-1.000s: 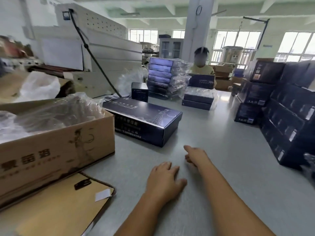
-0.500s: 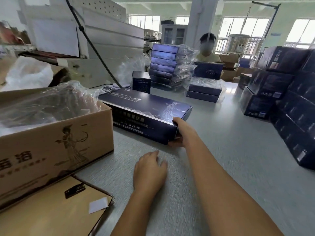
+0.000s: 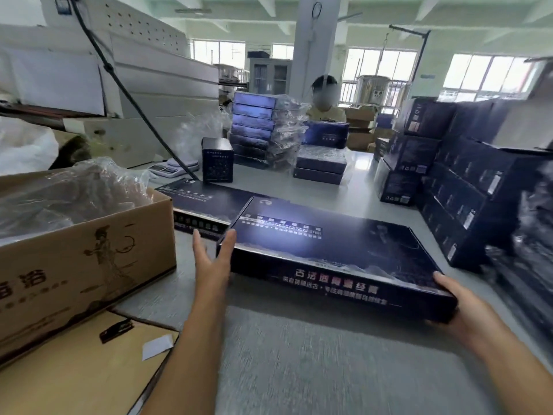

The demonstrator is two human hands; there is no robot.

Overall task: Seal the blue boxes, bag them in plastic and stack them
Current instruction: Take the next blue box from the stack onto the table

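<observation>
Here the right hand (image 3: pixel 466 313) clasps one end of the blue box (image 3: pixel 329 253), thumb on top, while the left hand (image 3: pixel 211 262), fingers straight and spread, touches the opposite end.

Bright, even daylight from big windows (image 3: pixel 484 76) at back, panes blown out white. Strong glare patch on lid of blue box (image 3: pixel 344 253) I hold, washing out print there. Soft shadow under it on my table (image 3: pixel 329 369). Motion blur smears table surface near me and box stacks (image 3: pixel 478 190) at right edge. Wide-angle bending toward frame edges. Far background soft.
</observation>
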